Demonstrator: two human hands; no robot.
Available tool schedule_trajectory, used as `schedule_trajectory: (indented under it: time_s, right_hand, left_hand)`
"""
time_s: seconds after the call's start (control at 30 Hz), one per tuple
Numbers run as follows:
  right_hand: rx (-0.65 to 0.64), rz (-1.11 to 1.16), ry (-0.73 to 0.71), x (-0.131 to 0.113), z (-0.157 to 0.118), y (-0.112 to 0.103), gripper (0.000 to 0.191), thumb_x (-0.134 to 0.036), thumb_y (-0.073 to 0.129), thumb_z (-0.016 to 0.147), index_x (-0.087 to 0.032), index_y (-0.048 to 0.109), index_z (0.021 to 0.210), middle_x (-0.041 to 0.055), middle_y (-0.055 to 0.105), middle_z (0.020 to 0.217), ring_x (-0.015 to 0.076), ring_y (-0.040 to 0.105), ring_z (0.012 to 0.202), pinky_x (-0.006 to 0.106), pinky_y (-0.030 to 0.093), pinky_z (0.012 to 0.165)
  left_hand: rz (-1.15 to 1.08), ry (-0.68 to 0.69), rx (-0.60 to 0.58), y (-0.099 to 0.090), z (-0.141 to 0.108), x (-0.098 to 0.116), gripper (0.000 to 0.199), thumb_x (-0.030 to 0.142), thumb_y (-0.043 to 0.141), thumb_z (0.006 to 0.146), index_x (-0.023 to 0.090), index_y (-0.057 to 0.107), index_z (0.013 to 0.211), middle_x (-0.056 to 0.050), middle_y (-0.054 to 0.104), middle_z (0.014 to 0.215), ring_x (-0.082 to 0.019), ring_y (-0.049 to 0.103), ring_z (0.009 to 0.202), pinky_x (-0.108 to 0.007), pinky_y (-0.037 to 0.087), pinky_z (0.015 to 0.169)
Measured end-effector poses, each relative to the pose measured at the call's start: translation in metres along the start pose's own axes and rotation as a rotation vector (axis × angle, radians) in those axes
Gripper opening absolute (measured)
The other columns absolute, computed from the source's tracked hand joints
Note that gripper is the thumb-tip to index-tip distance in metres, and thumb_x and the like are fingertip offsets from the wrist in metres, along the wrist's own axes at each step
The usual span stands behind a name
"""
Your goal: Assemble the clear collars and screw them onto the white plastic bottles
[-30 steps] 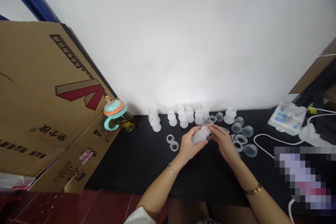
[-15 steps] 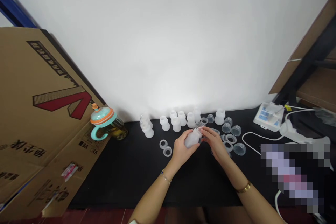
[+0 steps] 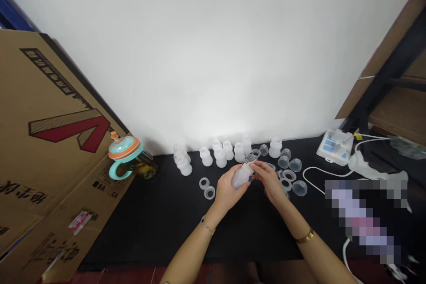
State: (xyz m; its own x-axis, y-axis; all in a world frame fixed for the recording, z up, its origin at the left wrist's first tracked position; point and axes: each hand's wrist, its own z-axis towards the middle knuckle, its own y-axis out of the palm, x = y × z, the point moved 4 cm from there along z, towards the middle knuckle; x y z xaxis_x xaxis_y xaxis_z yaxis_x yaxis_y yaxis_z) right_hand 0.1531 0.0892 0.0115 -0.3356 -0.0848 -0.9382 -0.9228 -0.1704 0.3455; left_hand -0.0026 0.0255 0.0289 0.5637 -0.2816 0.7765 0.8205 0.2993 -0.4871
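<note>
My left hand (image 3: 229, 188) is wrapped round a milky-white baby bottle (image 3: 240, 176), tilted with its neck up and to the right. At that neck, the fingers of my right hand (image 3: 266, 177) are pinched together; what they hold there is small and partly hidden. Behind my hands stand several open white bottles (image 3: 220, 158). A capped bottle (image 3: 183, 164) is at the left end of the row. Two clear screw rings (image 3: 209, 192) lie left of my left hand. Right of my right hand are more clear rings (image 3: 289, 175) and several clear dome caps (image 3: 300, 188).
A teal-lidded jug (image 3: 131, 159) stands at the left by a large cardboard box (image 3: 49, 111). To the right, a white power strip (image 3: 335, 146) and a white cable (image 3: 309, 169) lie on the black table (image 3: 159, 230). A white wall rises behind.
The view has shifted slightly, so everything sits a little further left. My left hand keeps hold of the bottle, and my right fingers stay at its neck, now closer over the mouth.
</note>
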Motion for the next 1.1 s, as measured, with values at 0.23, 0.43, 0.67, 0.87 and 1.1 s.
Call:
schedule_trajectory:
  time_s: [0.23,0.43,0.67,0.87,1.1]
  right_hand:
    - [-0.022,0.015,0.002,0.0028,0.0019,-0.001,0.032,-0.049,0.087,0.069,-0.022,0.075,0.082,0.0021,0.067,0.087,0.019,0.057,0.08,0.029,0.047,0.065]
    - [-0.023,0.033,0.002,0.0055,0.0032,-0.0015,0.031,-0.047,0.087,0.07,-0.022,0.072,0.079,0.0006,0.064,0.085,0.017,0.055,0.079,0.027,0.047,0.064]
    - [-0.028,0.034,0.006,0.0051,0.0029,-0.0008,0.034,-0.049,0.087,0.069,-0.02,0.071,0.078,0.0014,0.062,0.084,0.0169,0.055,0.078,0.027,0.047,0.063]
    - [-0.043,0.034,0.0,0.0038,0.0021,0.0001,0.034,-0.049,0.086,0.07,-0.021,0.068,0.076,0.0002,0.061,0.082,0.0166,0.053,0.076,0.027,0.046,0.063]
    - [-0.039,0.033,-0.007,0.0033,0.0013,0.0011,0.035,-0.049,0.086,0.07,-0.021,0.065,0.073,-0.0001,0.06,0.08,0.0165,0.053,0.075,0.027,0.046,0.062]
  left_hand:
    - [0.047,0.012,-0.003,0.0001,-0.0006,0.0011,0.054,0.026,0.079,0.077,0.025,0.061,0.128,-0.004,0.071,0.128,-0.026,0.069,0.113,-0.043,0.055,0.101]
    - [0.089,0.048,0.003,0.0014,-0.0016,0.0007,0.055,0.025,0.079,0.077,0.024,0.059,0.128,-0.004,0.071,0.129,-0.025,0.069,0.113,-0.042,0.056,0.101]
    - [0.156,0.093,0.024,0.0028,-0.0021,0.0002,0.056,0.025,0.08,0.076,0.025,0.06,0.128,-0.004,0.071,0.127,-0.025,0.071,0.11,-0.041,0.057,0.099]
    - [0.202,0.123,0.037,0.0028,-0.0039,0.0004,0.057,0.025,0.08,0.076,0.025,0.059,0.13,-0.005,0.071,0.128,-0.026,0.071,0.109,-0.042,0.058,0.098]
    - [0.288,0.165,0.028,0.0033,-0.0057,0.0025,0.059,0.026,0.078,0.078,0.025,0.055,0.132,-0.005,0.071,0.129,-0.027,0.072,0.104,-0.042,0.059,0.092]
